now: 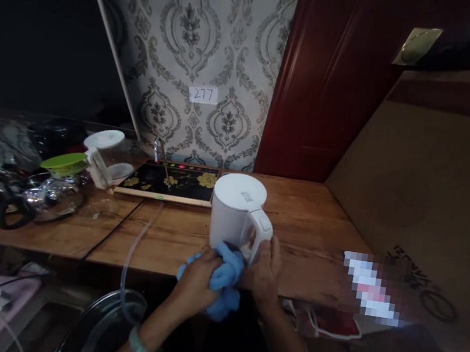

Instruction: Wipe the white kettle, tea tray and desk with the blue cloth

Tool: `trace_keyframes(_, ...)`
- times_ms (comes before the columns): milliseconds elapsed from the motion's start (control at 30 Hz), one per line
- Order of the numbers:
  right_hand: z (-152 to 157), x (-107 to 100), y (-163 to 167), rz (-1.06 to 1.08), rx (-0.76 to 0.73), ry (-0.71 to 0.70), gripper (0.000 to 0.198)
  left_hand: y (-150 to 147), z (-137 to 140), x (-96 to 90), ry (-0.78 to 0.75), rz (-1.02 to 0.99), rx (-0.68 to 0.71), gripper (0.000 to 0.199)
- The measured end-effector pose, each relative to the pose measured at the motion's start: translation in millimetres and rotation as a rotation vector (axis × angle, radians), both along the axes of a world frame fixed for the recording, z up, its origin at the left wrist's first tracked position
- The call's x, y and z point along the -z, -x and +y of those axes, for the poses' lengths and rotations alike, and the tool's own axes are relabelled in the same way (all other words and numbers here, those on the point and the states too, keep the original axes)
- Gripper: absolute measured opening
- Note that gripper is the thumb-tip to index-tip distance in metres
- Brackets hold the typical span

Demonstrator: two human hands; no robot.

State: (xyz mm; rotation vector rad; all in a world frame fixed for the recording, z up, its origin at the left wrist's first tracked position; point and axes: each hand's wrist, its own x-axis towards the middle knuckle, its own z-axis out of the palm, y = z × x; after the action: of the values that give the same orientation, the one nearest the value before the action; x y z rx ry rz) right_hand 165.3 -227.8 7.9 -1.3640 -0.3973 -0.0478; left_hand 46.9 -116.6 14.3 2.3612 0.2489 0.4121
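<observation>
While the left hand (197,276) bunches a soft, crumpled blue cloth (223,280) in closed fingers and presses it against the base of the smooth white kettle (235,214), the right hand (264,274) curls around the foot of the kettle's looped handle at about five o'clock. That kettle, a rounded plastic cylinder with a flat lid, stands near the front edge of the grainy wooden desk (311,223). At its ten o'clock lies a glossy black tea tray (172,181) with gold flowers; farther left, a clear glass pot (56,190) with a green lid.
</observation>
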Motion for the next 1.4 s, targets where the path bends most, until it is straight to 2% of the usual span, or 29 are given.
trace_keyframes(100, -21, -2, 5, -0.199, 0.122, -0.038, 0.042, 14, -4, -35.5, 0.319, -0.160, -0.005, 0.007)
trace_keyframes(133, -30, -5, 9, -0.309, 0.130, -0.053, 0.047, 17, -8, -45.5, 0.387, -0.194, -0.024, 0.008)
trace_keyframes(200, -47, -13, 19, -0.551, 0.004, -0.011, 0.062, 19, -21, -60.2, 0.503, -0.234, -0.049, 0.019)
trace_keyframes(267, -60, -23, 29, -0.730, -0.211, 0.121, 0.075, 16, -37, -68.0, 0.666, -0.222, -0.027, 0.031)
trace_keyframes(300, -65, -28, 32, -0.766, -0.272, 0.180, 0.079, 13, -45, -69.8, 0.773, -0.197, 0.016, 0.037)
trace_keyframes(367, -74, -34, 32, -0.737, -0.253, 0.233, 0.074, 6, -56, -71.2, 0.971, -0.133, 0.163, 0.050)
trace_keyframes(400, -78, -35, 30, -0.687, -0.196, 0.224, 0.066, 2, -60, -71.2, 1.014, -0.118, 0.233, 0.054)
trace_keyframes(467, -87, -33, 19, -0.547, -0.063, 0.184, 0.049, -5, -60, -70.3, 0.943, -0.173, 0.267, 0.056)
trace_keyframes(533, -95, -29, 4, -0.365, 0.061, 0.159, 0.037, -12, -56, -67.1, 0.773, -0.286, 0.137, 0.047)
trace_keyframes(600, -100, -26, -10, -0.156, 0.162, 0.136, 0.035, -19, -52, -60.0, 0.690, -0.372, -0.049, 0.036)
trace_keyframes(700, -99, -27, -28, 0.042, 0.245, 0.097, 0.043, -31, -48, -44.3, 0.749, -0.396, -0.209, 0.037)
trace_keyframes(800, -88, -34, -45, 0.029, 0.274, 0.074, 0.047, -44, -51, -33.0, 0.824, -0.347, -0.143, 0.051)
trace_keyframes(867, -75, -42, -58, -0.037, 0.264, 0.060, 0.047, -54, -54, -32.0, 0.836, -0.333, -0.077, 0.056)
trace_keyframes(967, -47, -54, -76, -0.206, 0.212, 0.015, 0.047, -71, -59, -36.9, 0.817, -0.367, -0.068, 0.060)
trace_keyframes(1067, -20, -55, -87, -0.404, 0.039, 0.019, 0.051, -83, -60, -40.3, 0.769, -0.395, -0.077, 0.057)
trace_keyframes(1133, -6, -47, -88, -0.439, -0.115, 0.025, 0.048, -86, -60, -39.6, 0.709, -0.404, -0.090, 0.054)
trace_keyframes(1200, 3, -34, -85, -0.376, -0.198, -0.008, 0.045, -85, -59, -38.1, 0.660, -0.412, -0.110, 0.052)
trace_keyframes(1300, 9, -11, -80, -0.261, -0.179, -0.066, 0.043, -81, -57, -37.8, 0.641, -0.446, -0.136, 0.049)
trace_keyframes(1400, 10, 11, -81, -0.218, -0.128, -0.058, 0.040, -77, -55, -39.3, 0.643, -0.448, -0.161, 0.047)
